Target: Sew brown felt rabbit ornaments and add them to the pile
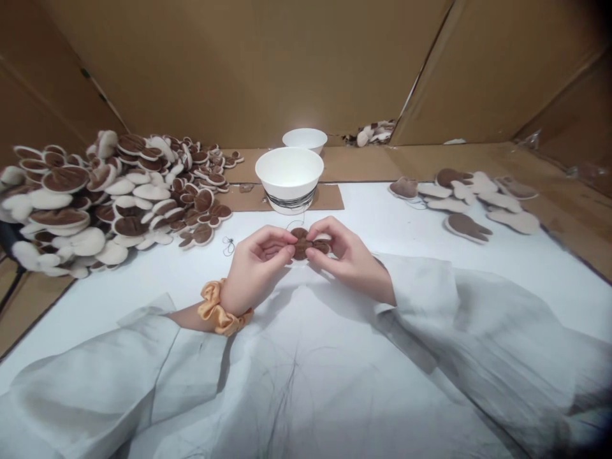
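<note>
Between my two hands is a small brown plush piece (pixel 300 245) with a rounded left end and narrower lobes to the right. My left hand (pixel 261 260) pinches its left edge between thumb and fingertips. On the other side, my right hand (pixel 345 255) pinches the piece near the lobes. A thin dark thread loops up from the piece toward the white bowl (pixel 289 167), which has dark thread wound around it. A small tangle of dark thread (pixel 229 246) lies on the white table left of my left hand.
A large heap of brown and white plush pieces (pixel 138 185) covers the left side. Several more pieces (pixel 466 226) lie at the right. A second white bowl (pixel 305 138) stands behind the first, before a cardboard wall (pixel 239 64). Loose threads (pixel 284 398) lie on white cloth nearest me.
</note>
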Demonstrator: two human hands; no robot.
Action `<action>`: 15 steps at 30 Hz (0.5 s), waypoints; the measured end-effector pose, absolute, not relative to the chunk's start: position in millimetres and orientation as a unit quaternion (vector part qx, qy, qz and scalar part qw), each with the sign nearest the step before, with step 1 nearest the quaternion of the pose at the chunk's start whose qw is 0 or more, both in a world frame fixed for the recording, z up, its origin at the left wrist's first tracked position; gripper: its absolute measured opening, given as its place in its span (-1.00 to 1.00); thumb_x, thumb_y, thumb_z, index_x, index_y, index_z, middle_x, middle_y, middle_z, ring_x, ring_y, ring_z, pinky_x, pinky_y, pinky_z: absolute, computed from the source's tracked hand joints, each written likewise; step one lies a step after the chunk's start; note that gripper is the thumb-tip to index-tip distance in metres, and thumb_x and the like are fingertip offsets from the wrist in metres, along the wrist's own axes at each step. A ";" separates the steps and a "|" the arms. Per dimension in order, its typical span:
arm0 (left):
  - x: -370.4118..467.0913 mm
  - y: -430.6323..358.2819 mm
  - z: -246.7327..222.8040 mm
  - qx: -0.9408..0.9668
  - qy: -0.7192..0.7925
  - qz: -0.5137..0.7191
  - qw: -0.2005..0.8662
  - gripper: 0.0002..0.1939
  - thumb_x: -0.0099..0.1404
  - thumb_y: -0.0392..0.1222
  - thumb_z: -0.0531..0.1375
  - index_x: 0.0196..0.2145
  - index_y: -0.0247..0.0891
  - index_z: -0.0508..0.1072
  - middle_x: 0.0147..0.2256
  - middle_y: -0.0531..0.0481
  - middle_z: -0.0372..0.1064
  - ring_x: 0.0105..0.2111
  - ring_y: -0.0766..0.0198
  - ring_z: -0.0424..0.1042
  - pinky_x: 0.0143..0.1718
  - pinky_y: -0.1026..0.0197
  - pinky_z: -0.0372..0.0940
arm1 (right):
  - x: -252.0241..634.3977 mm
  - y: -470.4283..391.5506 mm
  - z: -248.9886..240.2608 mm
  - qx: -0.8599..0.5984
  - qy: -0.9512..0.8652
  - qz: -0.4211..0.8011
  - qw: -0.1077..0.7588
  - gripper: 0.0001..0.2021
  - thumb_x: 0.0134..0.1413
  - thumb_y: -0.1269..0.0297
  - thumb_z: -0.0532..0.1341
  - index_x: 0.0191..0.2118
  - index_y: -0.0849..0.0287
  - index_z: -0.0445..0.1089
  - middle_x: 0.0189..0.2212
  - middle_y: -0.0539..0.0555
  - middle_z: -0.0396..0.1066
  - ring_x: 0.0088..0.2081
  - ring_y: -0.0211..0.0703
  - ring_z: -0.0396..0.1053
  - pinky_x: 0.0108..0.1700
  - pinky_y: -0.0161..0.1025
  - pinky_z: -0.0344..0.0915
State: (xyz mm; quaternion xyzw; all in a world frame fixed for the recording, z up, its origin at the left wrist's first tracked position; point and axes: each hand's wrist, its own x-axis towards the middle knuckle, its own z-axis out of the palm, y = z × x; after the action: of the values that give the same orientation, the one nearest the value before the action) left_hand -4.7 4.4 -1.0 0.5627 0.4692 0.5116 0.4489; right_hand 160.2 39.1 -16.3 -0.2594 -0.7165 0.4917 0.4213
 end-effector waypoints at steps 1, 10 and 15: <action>-4.9 4.4 -1.1 0.564 0.469 0.511 0.448 -0.89 0.07 -0.27 0.23 -0.41 -0.31 0.38 -0.42 0.02 0.40 -0.40 0.31 0.44 -0.38 0.28 0.37 | 160.0 39.2 -16.1 -0.256 -0.716 0.494 0.423 -0.85 0.00 0.48 0.12 -0.27 0.16 0.18 -0.32 0.00 0.24 -0.37 -0.31 0.26 -0.34 -0.30 0.21; -7.8 4.3 -5.3 0.583 0.446 0.505 0.454 -0.78 0.12 -0.28 0.20 -0.22 -0.27 0.35 -0.35 -0.02 0.42 -0.33 0.26 0.45 -0.28 0.22 0.36 | 158.5 38.3 -14.1 -0.273 -0.683 0.531 0.422 -0.89 -0.04 0.45 0.16 -0.38 0.18 0.20 -0.40 0.00 0.28 -0.41 -0.31 0.28 -0.39 -0.30 0.24; -6.4 3.1 -3.9 0.592 0.448 0.500 0.445 -0.84 0.12 -0.25 0.21 -0.29 -0.29 0.40 -0.33 -0.03 0.42 -0.32 0.28 0.45 -0.29 0.26 0.38 | 158.3 37.6 -12.4 -0.271 -0.673 0.542 0.425 -0.88 -0.04 0.42 0.19 -0.43 0.18 0.18 -0.44 -0.02 0.27 -0.42 -0.32 0.29 -0.38 -0.30 0.25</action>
State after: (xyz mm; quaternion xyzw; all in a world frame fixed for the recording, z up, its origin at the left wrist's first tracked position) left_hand -6.4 3.1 -3.9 0.5924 0.4483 0.5001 0.4449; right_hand 158.3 37.6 -12.4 -0.2707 -0.6727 0.5418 0.4250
